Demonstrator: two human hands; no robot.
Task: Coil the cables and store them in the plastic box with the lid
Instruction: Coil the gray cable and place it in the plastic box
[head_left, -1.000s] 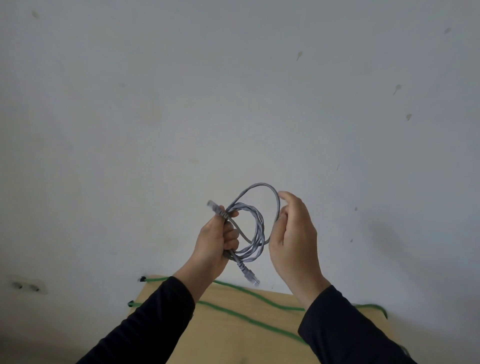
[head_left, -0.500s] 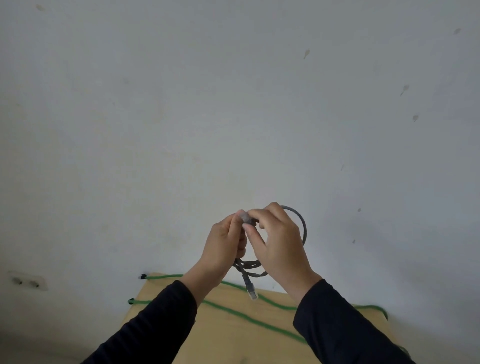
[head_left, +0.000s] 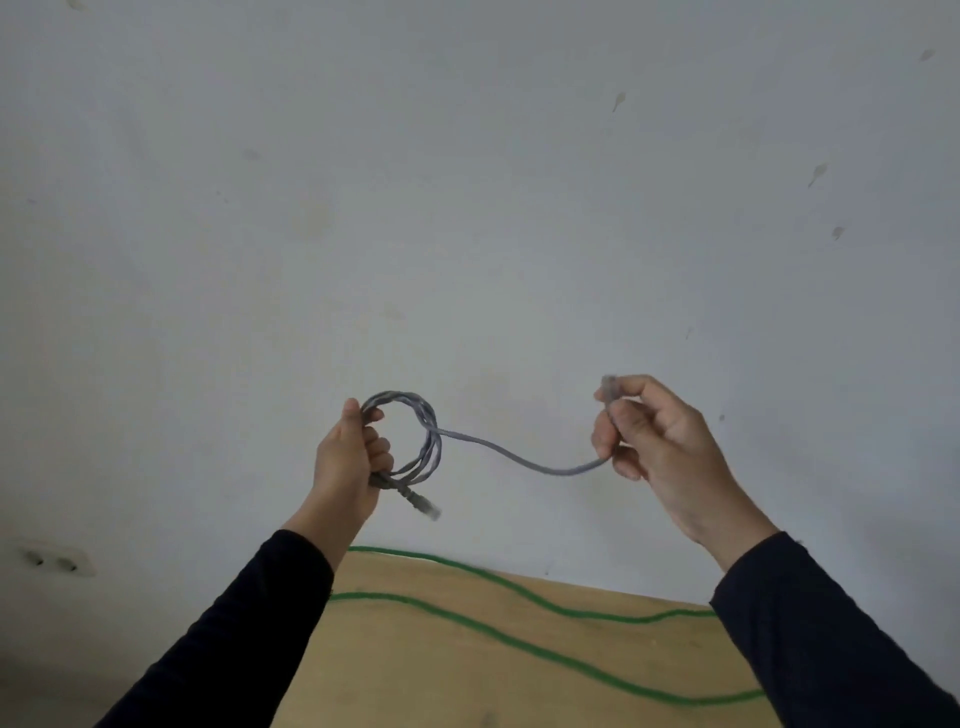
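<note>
Grey network cable (head_left: 498, 453) hangs mid-frame, its coil gripped in the left hand (head_left: 349, 462), free plug end pinched by the right hand (head_left: 652, 434); I'd draw that tail snug around the loops.

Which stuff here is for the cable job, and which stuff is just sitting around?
For the job:
- grey cable, coil gripped in the left hand, free end pinched in the right hand
- green cable, lying uncoiled on the table

Just there:
- wall socket
- wall

The plastic box is not in view.
</note>
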